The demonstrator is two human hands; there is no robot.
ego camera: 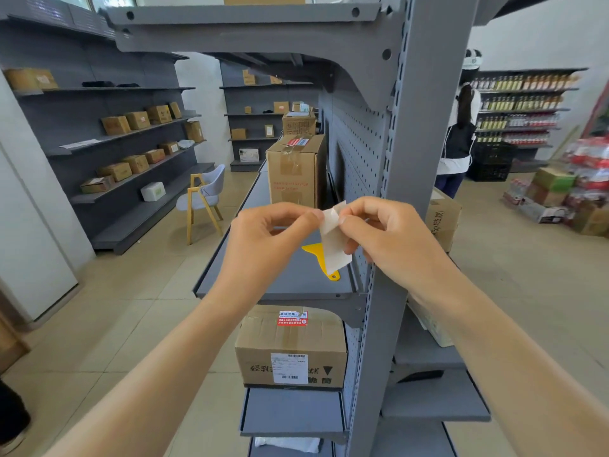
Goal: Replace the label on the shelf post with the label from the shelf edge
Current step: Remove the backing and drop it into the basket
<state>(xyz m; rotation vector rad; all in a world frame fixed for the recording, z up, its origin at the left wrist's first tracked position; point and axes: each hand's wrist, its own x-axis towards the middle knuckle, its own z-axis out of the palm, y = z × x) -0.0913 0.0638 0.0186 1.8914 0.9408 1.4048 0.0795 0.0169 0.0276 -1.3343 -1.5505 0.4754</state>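
A pale label (334, 245) is held up in front of the grey shelf post (425, 133), its long axis running nearly upright with a slight lean, the lower end toward the shelf and the upper corner curled over. The top edge is pinched by the left hand (273, 239) between thumb and forefinger, and by the right hand (385, 232), whose fingertips are closed on the same strip just beside the left thumb; the face turned to the camera is blank. Behind the label, a yellow scraper (321, 258) is seen lying flat on the grey shelf (280, 282), its handle end toward the front edge, with bare shelf around it. A tall cardboard box (293, 173) is stood farther back on the same shelf, faint red print on its front too blurred to read. On the tier below, another cardboard box (290, 347) is marked with a red-and-white sticker, a barcode label and Chinese characters. Open floor is left to the left of the shelf unit.
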